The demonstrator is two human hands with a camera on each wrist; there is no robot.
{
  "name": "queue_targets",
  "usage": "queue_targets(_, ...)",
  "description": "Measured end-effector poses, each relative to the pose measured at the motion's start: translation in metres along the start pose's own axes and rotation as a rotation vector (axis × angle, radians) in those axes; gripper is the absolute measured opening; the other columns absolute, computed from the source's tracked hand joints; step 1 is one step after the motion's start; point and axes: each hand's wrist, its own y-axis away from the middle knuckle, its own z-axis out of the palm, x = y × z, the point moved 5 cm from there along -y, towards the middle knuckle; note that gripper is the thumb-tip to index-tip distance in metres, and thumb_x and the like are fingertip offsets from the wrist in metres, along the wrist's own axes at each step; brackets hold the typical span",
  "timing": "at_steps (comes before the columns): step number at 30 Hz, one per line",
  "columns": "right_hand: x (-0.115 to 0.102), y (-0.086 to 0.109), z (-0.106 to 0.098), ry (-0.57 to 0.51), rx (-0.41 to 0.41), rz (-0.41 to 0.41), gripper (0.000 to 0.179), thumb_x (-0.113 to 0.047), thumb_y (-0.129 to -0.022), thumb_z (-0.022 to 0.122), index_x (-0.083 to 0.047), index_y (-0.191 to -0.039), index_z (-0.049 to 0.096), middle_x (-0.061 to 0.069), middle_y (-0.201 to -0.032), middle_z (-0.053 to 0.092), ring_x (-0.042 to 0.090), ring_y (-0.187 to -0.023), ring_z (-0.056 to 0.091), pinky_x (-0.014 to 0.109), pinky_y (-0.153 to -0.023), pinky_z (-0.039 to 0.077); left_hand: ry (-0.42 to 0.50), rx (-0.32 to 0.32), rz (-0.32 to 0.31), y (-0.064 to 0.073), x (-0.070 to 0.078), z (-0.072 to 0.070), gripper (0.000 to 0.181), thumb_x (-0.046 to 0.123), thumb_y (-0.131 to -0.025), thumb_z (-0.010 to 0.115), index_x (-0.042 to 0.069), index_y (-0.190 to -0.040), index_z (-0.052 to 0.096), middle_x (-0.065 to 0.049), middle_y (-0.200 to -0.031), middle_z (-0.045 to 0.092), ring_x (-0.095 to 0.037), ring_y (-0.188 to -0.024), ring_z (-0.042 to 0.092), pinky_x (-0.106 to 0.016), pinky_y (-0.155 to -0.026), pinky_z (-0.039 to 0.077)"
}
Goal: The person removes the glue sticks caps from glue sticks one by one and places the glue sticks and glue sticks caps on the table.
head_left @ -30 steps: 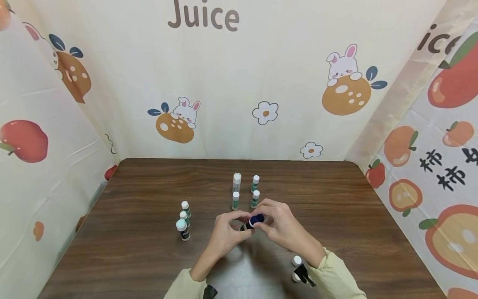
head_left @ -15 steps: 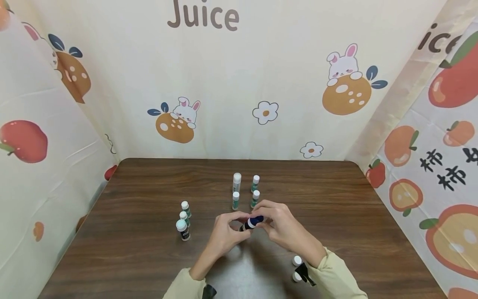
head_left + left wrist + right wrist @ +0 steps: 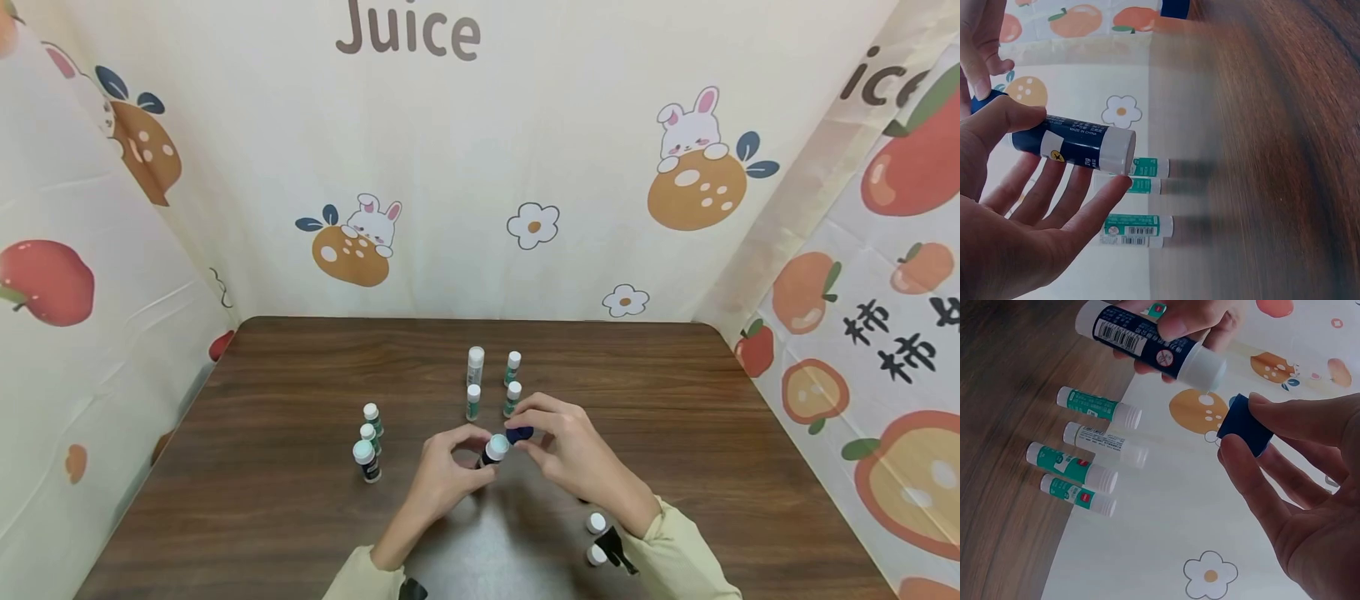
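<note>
Dark-blue glue stick [image 3: 1079,140] is tilted in the grip of the left hand [image 3: 444,471]. The right hand [image 3: 570,446] pinches a blue cap [image 3: 1246,425], near the stick but apart.

The head view looks forward and down, far enough back to take in the desk [image 3: 285,400] across the lower frame and the printed cloth [image 3: 457,142] above. The left wrist view sits close to the left fingers [image 3: 1088,219], turned sideways, the desk filling the right side. The right wrist view, also close, looks past the right fingers [image 3: 1254,487], tilted, desk at left. Both wrist views share the navy tube [image 3: 1075,140].
</note>
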Motion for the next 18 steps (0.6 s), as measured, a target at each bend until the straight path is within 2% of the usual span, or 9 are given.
queue_targets(4, 0.003, 0.002, -0.001, 0.007, 0.002, 0.014, 0.029, 0.01, -0.075, 0.072, -0.008, -0.097, 0.07, -0.002, -0.101, 0.061, 0.011, -0.082, 0.062, 0.017, -0.057, 0.052, 0.04, 0.017, -0.017, 0.003, 0.0, -0.004, 0.027, 0.007, -0.07, 0.078, 0.014, -0.094, 0.069, 0.0, -0.093, 0.067, -0.018, -0.093, 0.061, -0.041, -0.073, 0.056)
queue_targets(11, 0.008, 0.004, -0.005, 0.046, 0.055, 0.031, 0.031, 0.009, -0.072, 0.076, -0.012, -0.094, 0.068, -0.004, -0.098, 0.061, 0.01, -0.08, 0.06, 0.019, -0.053, 0.051, 0.089, 0.037, -0.058, 0.009, -0.001, -0.013, 0.027, 0.003, -0.07, 0.076, 0.013, -0.093, 0.067, -0.001, -0.092, 0.066, -0.019, -0.093, 0.062, -0.038, -0.077, 0.056)
queue_targets(18, 0.014, 0.008, -0.008, 0.087, 0.085, 0.066, 0.032, 0.008, -0.07, 0.078, -0.012, -0.093, 0.067, -0.004, -0.098, 0.061, 0.011, -0.08, 0.059, 0.019, -0.054, 0.051, 0.066, 0.084, -0.087, 0.017, -0.008, -0.025, 0.029, -0.001, -0.068, 0.077, 0.012, -0.09, 0.066, -0.002, -0.091, 0.067, -0.019, -0.092, 0.063, -0.034, -0.075, 0.056)
